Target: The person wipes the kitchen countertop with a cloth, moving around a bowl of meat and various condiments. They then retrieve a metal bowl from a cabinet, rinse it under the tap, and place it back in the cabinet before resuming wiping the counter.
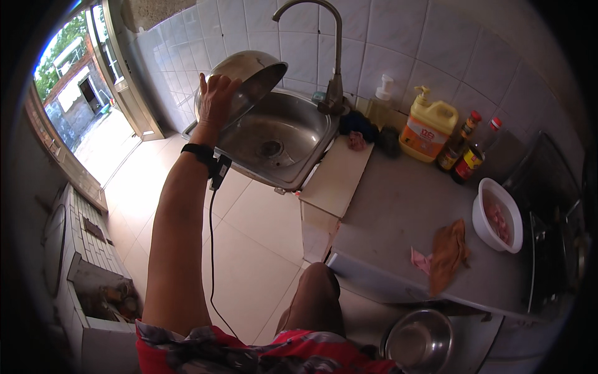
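My left hand (pixel 217 100) grips a large stainless steel bowl (pixel 250 65), which is tilted on its side above the left part of the sink. Its open side faces right and down. Below and to its right is the steel sink basin (pixel 294 126), with a drain (pixel 271 148) in its floor. A curved metal faucet (pixel 334 89) rises behind the sink's right corner. A black strap with a small cabled device (pixel 219 172) is on my left wrist. My right hand is out of view; the grey counter (pixel 383 210) lies before me on the right.
Dark cloths (pixel 357 126), a yellow detergent jug (pixel 427 131) and sauce bottles (pixel 467 163) line the tiled wall. On the counter lie an orange-brown cloth (pixel 448 255) and a white bowl (pixel 481 224) holding pink pieces, beside a black stove (pixel 546 252). Another steel bowl (pixel 420 341) sits low at the counter's front.
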Demonstrator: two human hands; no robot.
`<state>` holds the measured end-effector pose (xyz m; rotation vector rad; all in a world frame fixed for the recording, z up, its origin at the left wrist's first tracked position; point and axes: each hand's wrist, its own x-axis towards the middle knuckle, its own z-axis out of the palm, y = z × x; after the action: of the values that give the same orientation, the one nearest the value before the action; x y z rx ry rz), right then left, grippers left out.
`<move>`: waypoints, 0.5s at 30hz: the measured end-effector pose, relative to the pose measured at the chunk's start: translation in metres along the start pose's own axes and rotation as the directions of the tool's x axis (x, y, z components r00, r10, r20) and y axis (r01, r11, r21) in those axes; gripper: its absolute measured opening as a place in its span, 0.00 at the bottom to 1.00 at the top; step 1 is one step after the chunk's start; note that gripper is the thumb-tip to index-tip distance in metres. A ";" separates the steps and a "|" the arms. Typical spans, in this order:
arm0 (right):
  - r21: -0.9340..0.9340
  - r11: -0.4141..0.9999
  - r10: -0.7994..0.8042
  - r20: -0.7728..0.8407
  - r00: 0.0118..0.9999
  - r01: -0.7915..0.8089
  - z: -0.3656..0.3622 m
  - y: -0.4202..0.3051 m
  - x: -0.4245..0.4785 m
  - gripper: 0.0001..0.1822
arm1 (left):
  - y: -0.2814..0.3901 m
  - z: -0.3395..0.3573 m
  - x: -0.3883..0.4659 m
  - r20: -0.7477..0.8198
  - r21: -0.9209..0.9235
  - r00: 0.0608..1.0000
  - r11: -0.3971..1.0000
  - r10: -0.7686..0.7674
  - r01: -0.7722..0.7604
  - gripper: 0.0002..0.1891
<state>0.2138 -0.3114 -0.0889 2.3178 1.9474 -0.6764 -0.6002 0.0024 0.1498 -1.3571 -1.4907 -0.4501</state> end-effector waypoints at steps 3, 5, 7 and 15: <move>0.013 1.000 -0.008 -0.001 1.000 0.008 -0.003 -0.004 0.001 0.17 | 0.008 -0.003 -0.003 -0.138 -0.050 0.986 0.995 -0.094 0.088 0.13; 0.016 1.000 -0.013 0.001 1.000 0.013 -0.006 -0.008 0.000 0.18 | 0.009 -0.001 -0.004 -0.226 -0.122 0.948 0.972 -0.225 0.202 0.14; 0.032 0.999 -0.029 0.001 1.000 0.029 -0.012 -0.011 0.002 0.18 | -0.007 0.012 -0.012 -0.327 -0.147 0.885 0.943 -0.332 0.299 0.16; 0.311 0.934 -0.137 -0.145 0.980 0.176 0.016 0.025 -0.002 0.14 | -0.022 0.014 -0.048 -0.257 -0.394 -0.050 0.057 -0.965 0.917 0.21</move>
<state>0.2319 -0.3238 -0.1086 2.4505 2.2463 -0.9551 -0.6335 -0.0167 0.1113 0.1428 -1.7710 -1.6758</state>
